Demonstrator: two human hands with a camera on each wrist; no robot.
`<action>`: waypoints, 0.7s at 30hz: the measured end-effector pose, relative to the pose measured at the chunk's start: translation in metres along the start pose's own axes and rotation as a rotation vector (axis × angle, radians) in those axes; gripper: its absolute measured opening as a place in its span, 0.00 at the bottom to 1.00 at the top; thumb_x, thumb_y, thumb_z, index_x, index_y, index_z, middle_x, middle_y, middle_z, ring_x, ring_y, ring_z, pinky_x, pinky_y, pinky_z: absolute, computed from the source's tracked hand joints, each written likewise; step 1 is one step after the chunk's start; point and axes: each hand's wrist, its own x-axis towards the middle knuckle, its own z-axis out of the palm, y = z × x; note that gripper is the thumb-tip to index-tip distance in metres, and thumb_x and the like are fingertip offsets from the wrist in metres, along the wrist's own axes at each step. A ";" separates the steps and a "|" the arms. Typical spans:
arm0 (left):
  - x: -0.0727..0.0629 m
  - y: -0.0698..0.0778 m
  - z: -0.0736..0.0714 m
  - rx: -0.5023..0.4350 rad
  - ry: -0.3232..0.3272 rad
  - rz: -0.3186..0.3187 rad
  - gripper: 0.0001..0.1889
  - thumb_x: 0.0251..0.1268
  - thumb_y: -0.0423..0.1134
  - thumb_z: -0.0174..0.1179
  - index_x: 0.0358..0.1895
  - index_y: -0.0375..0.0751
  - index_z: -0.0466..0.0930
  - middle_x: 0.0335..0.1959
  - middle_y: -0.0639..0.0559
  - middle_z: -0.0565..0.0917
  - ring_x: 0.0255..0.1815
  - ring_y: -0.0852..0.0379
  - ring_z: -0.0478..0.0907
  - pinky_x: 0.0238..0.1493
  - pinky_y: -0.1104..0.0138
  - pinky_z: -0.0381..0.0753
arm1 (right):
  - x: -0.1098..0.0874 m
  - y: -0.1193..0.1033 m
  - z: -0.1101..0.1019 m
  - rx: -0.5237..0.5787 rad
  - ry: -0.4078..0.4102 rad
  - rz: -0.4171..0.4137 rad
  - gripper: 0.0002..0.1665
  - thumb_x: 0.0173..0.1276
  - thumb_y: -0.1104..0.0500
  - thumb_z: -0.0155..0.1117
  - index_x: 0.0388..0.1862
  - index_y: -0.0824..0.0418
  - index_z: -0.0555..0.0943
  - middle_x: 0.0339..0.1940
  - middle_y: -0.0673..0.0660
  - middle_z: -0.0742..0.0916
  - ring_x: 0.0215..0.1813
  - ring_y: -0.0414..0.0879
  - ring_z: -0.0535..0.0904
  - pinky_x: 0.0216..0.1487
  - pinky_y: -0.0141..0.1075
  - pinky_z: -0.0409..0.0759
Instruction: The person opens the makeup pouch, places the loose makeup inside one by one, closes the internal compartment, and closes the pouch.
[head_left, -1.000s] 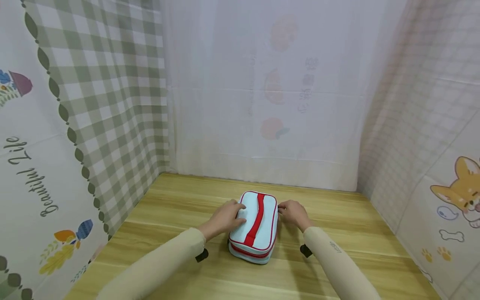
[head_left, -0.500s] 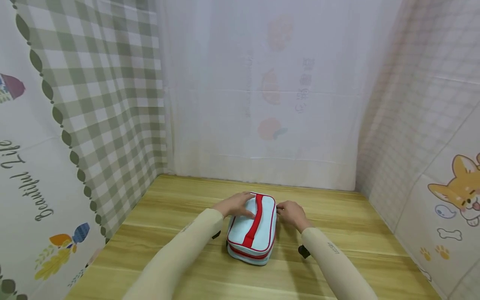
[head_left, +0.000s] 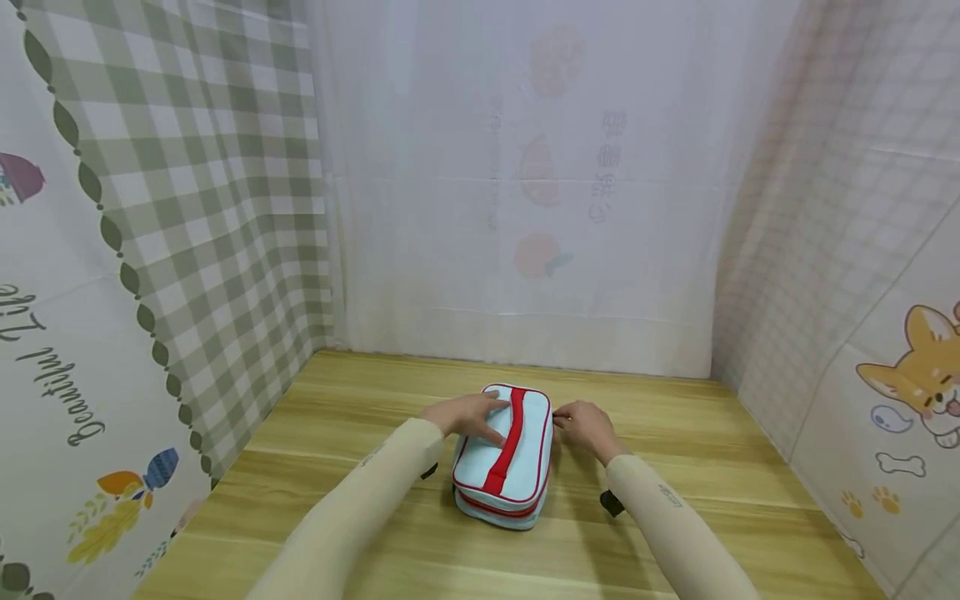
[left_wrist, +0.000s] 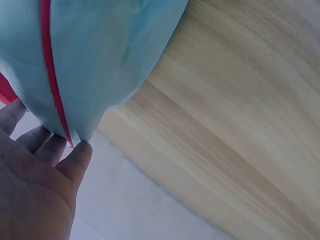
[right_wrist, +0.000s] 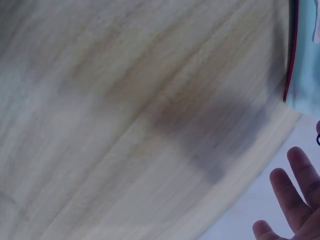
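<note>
A pale blue zip bag [head_left: 525,454] with red piping and a red strap handle [head_left: 510,450] lies on the table, its long side pointing away from me. My left hand [head_left: 467,414] rests on the bag's left side and top, fingers spread and fairly straight. In the left wrist view its fingertips [left_wrist: 80,150] touch the fabric beside the red piping. At the bag's far right side my right hand [head_left: 588,429] pinches a small dark zipper pull. Only part of a dark ring shows at the right wrist view's edge, and the other fingers [right_wrist: 287,192] there are extended.
The wood-grain table [head_left: 660,483] ends at a white curtain [head_left: 615,333] behind. A green checked cloth [head_left: 247,275] hangs on the left, and a pale cloth with a cartoon dog [head_left: 926,367] on the right. A dark wrist strap piece [head_left: 611,502] sits below the right sleeve.
My left hand has shifted along the bag toward its far end and nearer the handle. The right hand stays at the bag's right side, almost unmoved.
</note>
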 end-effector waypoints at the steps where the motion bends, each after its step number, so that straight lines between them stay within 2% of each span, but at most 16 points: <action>1: 0.000 0.001 0.000 0.004 0.003 0.003 0.39 0.61 0.51 0.69 0.76 0.52 0.64 0.78 0.50 0.58 0.77 0.49 0.55 0.73 0.55 0.59 | -0.001 0.001 0.000 -0.003 0.007 -0.008 0.11 0.71 0.59 0.64 0.45 0.60 0.89 0.44 0.57 0.89 0.51 0.59 0.83 0.53 0.55 0.78; 5: -0.002 0.003 0.003 0.006 0.016 0.010 0.39 0.62 0.51 0.69 0.75 0.49 0.65 0.78 0.49 0.58 0.77 0.49 0.55 0.73 0.56 0.59 | -0.006 0.005 -0.001 -0.017 0.037 -0.033 0.10 0.69 0.60 0.65 0.43 0.60 0.90 0.43 0.57 0.89 0.49 0.58 0.84 0.51 0.54 0.79; 9: -0.002 0.004 0.005 -0.003 0.023 -0.009 0.39 0.62 0.50 0.69 0.75 0.49 0.65 0.78 0.49 0.58 0.77 0.49 0.56 0.73 0.56 0.59 | -0.011 0.009 0.000 -0.033 0.066 -0.061 0.09 0.69 0.60 0.66 0.42 0.59 0.90 0.42 0.57 0.89 0.48 0.58 0.84 0.48 0.53 0.80; 16: -0.004 0.004 0.006 0.012 0.030 -0.032 0.38 0.62 0.51 0.69 0.75 0.50 0.65 0.78 0.50 0.59 0.77 0.50 0.56 0.73 0.56 0.60 | -0.023 0.010 -0.001 -0.084 0.122 -0.145 0.06 0.66 0.60 0.68 0.38 0.58 0.91 0.36 0.55 0.89 0.42 0.53 0.85 0.41 0.50 0.80; 21: -0.003 0.004 0.007 0.024 0.031 -0.042 0.39 0.62 0.52 0.68 0.75 0.51 0.64 0.78 0.51 0.58 0.77 0.51 0.56 0.73 0.56 0.60 | -0.035 0.010 -0.002 -0.080 0.141 -0.212 0.05 0.65 0.61 0.69 0.37 0.58 0.91 0.35 0.53 0.89 0.39 0.51 0.85 0.40 0.48 0.81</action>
